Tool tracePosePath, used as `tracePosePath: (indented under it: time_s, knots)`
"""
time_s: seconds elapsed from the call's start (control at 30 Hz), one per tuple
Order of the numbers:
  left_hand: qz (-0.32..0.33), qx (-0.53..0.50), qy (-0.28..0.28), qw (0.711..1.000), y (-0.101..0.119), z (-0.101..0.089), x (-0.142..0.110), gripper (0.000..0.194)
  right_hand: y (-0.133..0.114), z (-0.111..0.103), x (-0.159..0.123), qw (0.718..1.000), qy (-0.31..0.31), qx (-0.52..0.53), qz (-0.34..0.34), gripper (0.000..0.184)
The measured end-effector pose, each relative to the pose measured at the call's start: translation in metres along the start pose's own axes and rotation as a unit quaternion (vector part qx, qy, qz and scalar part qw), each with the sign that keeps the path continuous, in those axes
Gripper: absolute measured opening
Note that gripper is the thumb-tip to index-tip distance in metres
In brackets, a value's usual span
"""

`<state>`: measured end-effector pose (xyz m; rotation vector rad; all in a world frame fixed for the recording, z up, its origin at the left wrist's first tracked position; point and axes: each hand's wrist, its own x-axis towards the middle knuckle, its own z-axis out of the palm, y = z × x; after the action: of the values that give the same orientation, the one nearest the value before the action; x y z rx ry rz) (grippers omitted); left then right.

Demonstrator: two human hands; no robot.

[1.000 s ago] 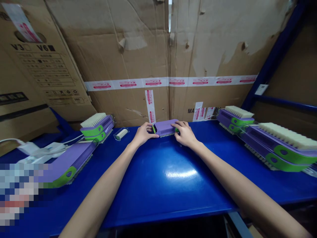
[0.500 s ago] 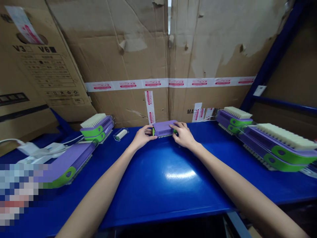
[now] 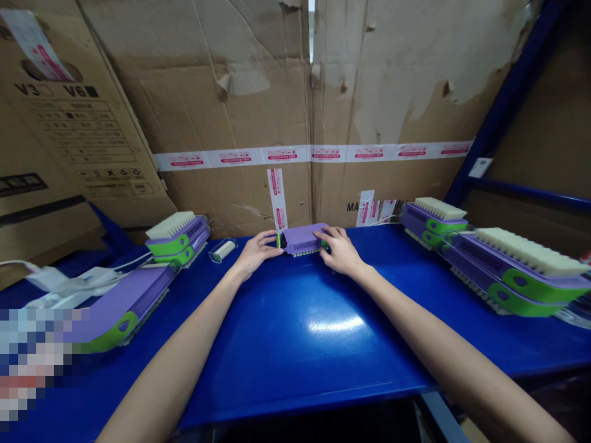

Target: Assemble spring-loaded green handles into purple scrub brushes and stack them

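A purple box-shaped device (image 3: 302,237) with a pale, ribbed underside rests on the blue shelf near the cardboard. My right hand (image 3: 340,249) is closed around its right end, fingers on top and thumb at the front. At the other end, my left hand (image 3: 255,253) pinches a green end cap (image 3: 279,240) between fingers and thumb. The cap stands a little apart from the purple body, with a dark gap between them. To the left of my left hand lies a small clear case (image 3: 223,250) with a pale strip inside.
Similar purple-green devices with pale pads stand stacked at right (image 3: 530,264) and left (image 3: 178,237). Another device (image 3: 124,301) lies front left, by a white power strip (image 3: 76,286) with cables. Cardboard (image 3: 240,123) walls the back; a blue post (image 3: 503,92) rises at right.
My left hand has moved left with the green end cap, and a gap has opened at the device's left end. My right hand stays on the device. The view has shifted slightly.
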<state>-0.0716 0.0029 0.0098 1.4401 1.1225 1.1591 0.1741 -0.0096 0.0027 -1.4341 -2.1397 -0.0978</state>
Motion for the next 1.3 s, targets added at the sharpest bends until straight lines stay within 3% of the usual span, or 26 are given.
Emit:
tracePosePath:
  time_s: [0.3,0.63,0.87,1.03,1.3]
  knots:
    - [-0.017,-0.035,-0.018,0.999,-0.002,0.001,-0.001,0.054,0.0,0.0,-0.001,1.0,-0.001,0.006,-0.006,0.052]
    - [-0.024,-0.035,0.057,0.997,0.001,0.014,-0.001,0.044,-0.003,-0.002,-0.001,1.0,-0.006,0.01,0.0,0.052]
    - [-0.069,-0.104,0.11,0.986,0.003,0.025,0.0,0.051,-0.008,-0.004,-0.004,1.0,-0.008,0.003,-0.001,0.052]
    - [-0.092,-0.068,0.132,0.985,0.005,0.025,0.001,0.054,-0.01,-0.004,-0.004,1.0,-0.009,-0.005,-0.003,0.052]
    - [-0.121,-0.071,0.08,0.987,0.005,0.015,0.003,0.048,-0.014,-0.003,-0.005,1.0,-0.008,-0.011,0.003,0.051]
